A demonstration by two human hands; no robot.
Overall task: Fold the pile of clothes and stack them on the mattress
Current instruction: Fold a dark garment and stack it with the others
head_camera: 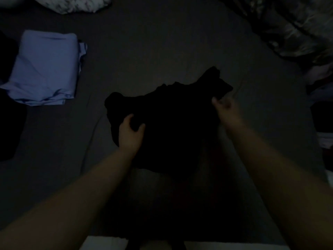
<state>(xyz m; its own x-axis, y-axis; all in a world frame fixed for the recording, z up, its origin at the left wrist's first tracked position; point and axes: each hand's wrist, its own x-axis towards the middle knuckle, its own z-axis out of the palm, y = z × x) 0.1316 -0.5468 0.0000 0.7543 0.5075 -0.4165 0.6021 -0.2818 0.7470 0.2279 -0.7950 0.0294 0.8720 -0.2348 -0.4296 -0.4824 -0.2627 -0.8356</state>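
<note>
We hold a limp black garment (167,121) mid-mattress (144,51), left hand (130,134) gripping one edge, right hand (225,107) pinching another; soft cloth likely handles best by its corners.

Both arms reach forward, left hand (130,133) and right hand (223,105) curled in grip.

**Dark garment held in both hands over mattress**

Very dim shot. Black garment (171,123) bunched at centre above the grey mattress (144,51). Left hand (130,134) grips its left edge, thumb over the cloth; right hand (224,105) pinches the upper-right corner. Folded lilac item (45,67) lies far left w/ dark clothes (9,127) beside it. Patterned bedding (292,27) top right; more clothes (322,109) at right edge.
</note>
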